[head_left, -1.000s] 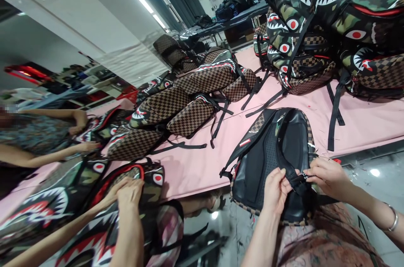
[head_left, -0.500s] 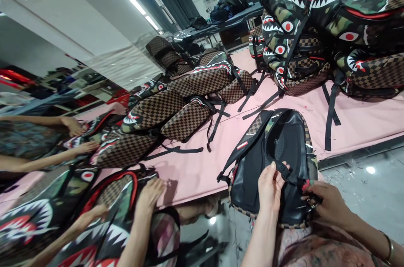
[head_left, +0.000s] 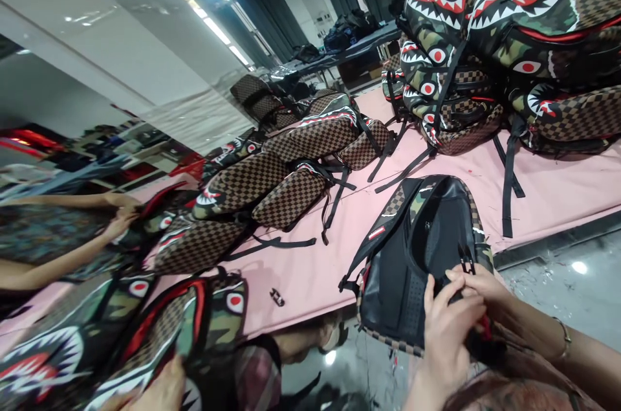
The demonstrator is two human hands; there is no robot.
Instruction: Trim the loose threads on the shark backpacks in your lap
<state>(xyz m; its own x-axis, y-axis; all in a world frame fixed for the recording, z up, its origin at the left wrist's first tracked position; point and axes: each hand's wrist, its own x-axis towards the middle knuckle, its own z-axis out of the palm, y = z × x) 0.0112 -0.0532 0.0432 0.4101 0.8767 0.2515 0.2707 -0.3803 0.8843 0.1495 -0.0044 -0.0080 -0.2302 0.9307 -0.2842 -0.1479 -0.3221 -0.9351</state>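
Observation:
A backpack (head_left: 388, 281) with a black padded back and checkered edging leans against the table's front edge, shoulder straps facing me. My left hand (head_left: 449, 323) is closed around a black strap in front of it. Against it, my right hand (head_left: 485, 291) grips a black buckle (head_left: 466, 259), whose two prongs point up past the fingers. The fingers cover where strap and buckle meet. Below the right hand is a red and black item (head_left: 485, 328), too hidden to name.
A pink-covered table (head_left: 291, 268) bears a loose black buckle (head_left: 277, 297), several checkered backpacks (head_left: 291, 194) and a tall stack of shark-mouth backpacks (head_left: 451, 61). At left, a co-worker's hand (head_left: 167, 385) is on another backpack (head_left: 228, 314); another person's hands (head_left: 121, 220) work farther back.
My hands have come together at the strap, and the buckle prongs now stick up. The nearby co-worker's hand has left the table edge, and a loose buckle shows on the pink cover.

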